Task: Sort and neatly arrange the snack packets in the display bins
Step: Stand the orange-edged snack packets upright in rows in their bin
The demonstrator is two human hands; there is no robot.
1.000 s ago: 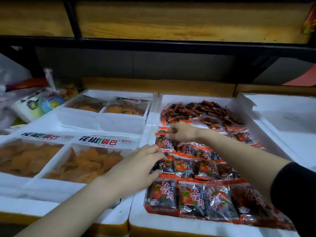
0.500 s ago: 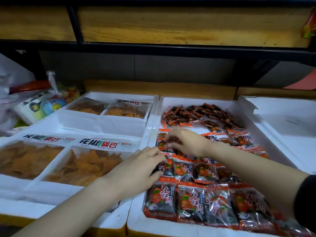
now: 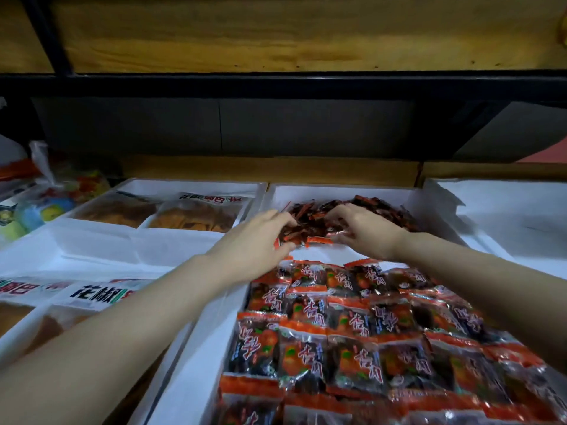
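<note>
While our left hand [image 3: 256, 240] and right hand [image 3: 363, 231] are curling round the loose packets [image 3: 380, 210] heaped at the back of the white bin [image 3: 337, 191], we're reckoning they're light, crinkly and slippery, best scooped in bunches from underneath.

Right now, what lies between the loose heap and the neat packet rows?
Only a bare white strip of bin floor separates loose heap and neat rows; head view.
</note>
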